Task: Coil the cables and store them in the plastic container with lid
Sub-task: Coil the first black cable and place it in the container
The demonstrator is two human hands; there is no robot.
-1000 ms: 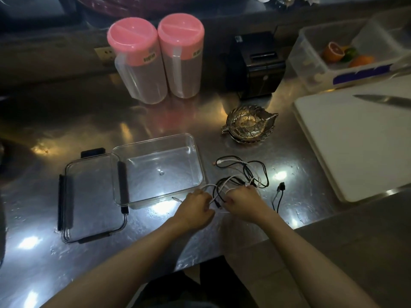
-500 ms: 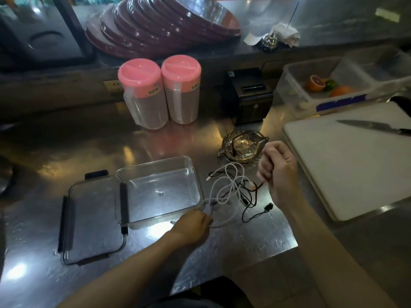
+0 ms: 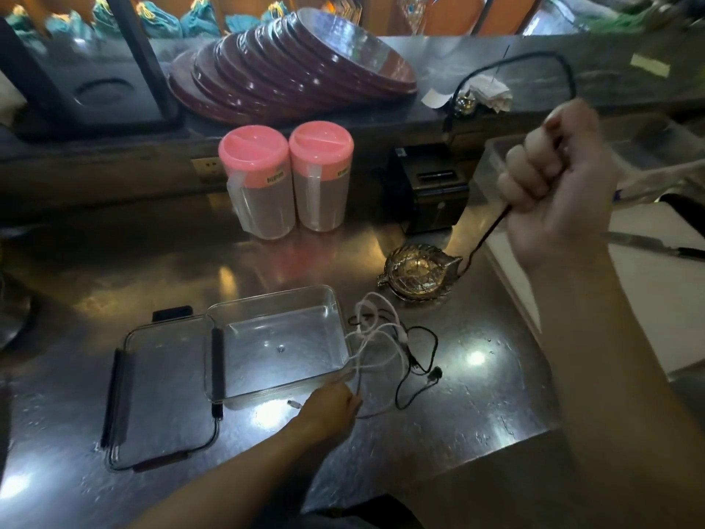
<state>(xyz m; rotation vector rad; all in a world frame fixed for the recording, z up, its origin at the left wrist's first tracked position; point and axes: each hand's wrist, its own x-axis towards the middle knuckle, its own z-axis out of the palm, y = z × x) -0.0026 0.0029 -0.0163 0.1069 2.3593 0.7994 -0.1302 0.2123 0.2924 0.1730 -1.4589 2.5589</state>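
My right hand (image 3: pixel 553 185) is raised high in a fist and grips a black cable (image 3: pixel 492 227). The cable loops above the fist and trails down past a brass dish to the counter. My left hand (image 3: pixel 330 408) rests low on the counter and holds a white cable (image 3: pixel 375 339) that lies tangled with another thin black cable (image 3: pixel 417 376). Just left of the tangle stands the clear plastic container (image 3: pixel 274 299), open with nothing inside. Its clear lid (image 3: pixel 164 395) with dark clips lies flat to the left, partly under the container.
A brass leaf-shaped dish (image 3: pixel 417 271) sits behind the cables. Two pink-lidded jugs (image 3: pixel 286 181) and a black box (image 3: pixel 435 192) stand further back. A white cutting board (image 3: pixel 648 299) with a knife (image 3: pixel 652 246) lies at the right. Stacked plates (image 3: pixel 290 78) fill the rear shelf.
My right hand has risen from the tangle up and to the right, pulling the black cable out with it. My left hand stayed low beside the container. The view tilted upward.
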